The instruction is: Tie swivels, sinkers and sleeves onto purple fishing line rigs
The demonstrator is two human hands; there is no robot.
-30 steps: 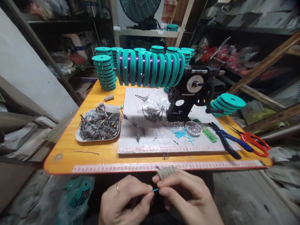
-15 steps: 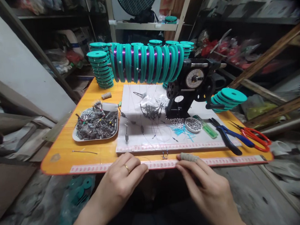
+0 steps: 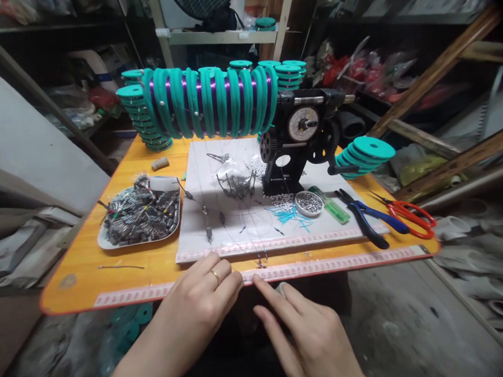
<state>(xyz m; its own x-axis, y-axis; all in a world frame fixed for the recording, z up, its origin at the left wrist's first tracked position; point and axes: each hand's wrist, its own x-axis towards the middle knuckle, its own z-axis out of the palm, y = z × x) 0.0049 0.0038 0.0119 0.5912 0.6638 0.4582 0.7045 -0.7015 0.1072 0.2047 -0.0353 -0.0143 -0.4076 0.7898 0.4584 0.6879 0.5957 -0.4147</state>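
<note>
My left hand [image 3: 204, 293], with a ring on one finger, rests at the table's front edge over the printed measuring tape [image 3: 342, 264]. Its thumb and forefinger are pressed together; whatever they may pinch is hidden or too fine to see. Just right of it, my right hand [image 3: 305, 325] has its forefinger stretched to the tape and its thumb apart below. A grey ridged sleeve [image 3: 281, 289] shows on another finger of that hand. Small metal fishing fittings [image 3: 262, 260] lie just beyond the fingertips. Fine lines run from the teal spools [image 3: 214, 104] down over the white board [image 3: 195, 235].
A tray [image 3: 133, 246] of grey sinkers stands left. A black winding machine [image 3: 291, 148] holds the spools. Right of centre are a round dish [image 3: 309, 204] of metal bits, a green box [image 3: 336, 210], blue-handled pliers [image 3: 371, 216] and red-handled scissors [image 3: 415, 217]. More spools [image 3: 366, 153] stand behind.
My right hand has moved left, close to my left hand, and its forefinger and thumb have spread apart. The left hand stays pinched at the edge. The camera view has turned slightly.
</note>
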